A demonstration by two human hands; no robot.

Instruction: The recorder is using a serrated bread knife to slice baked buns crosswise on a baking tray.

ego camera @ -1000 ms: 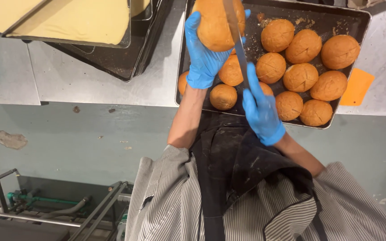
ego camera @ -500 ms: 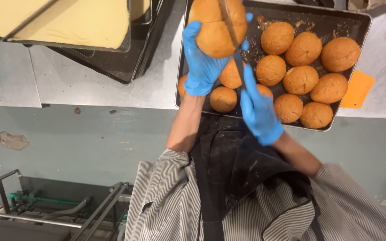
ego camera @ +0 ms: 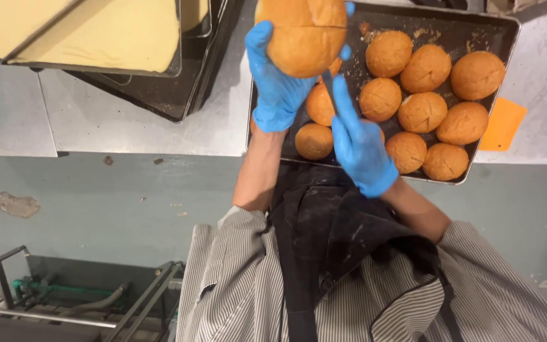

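Your left hand (ego camera: 280,88), in a blue glove, grips a large round bun (ego camera: 302,35) lifted above the dark baking tray (ego camera: 470,22); your right hand (ego camera: 359,142) hovers just below it, fingers extended, holding nothing you can see. Eleven or so smaller buns (ego camera: 422,111) crowd the tray. An orange card (ego camera: 502,123) lies beside it, pans of yellow batter (ego camera: 96,31) farther left, all on a steel counter (ego camera: 128,126) above a grey-green floor (ego camera: 96,202).
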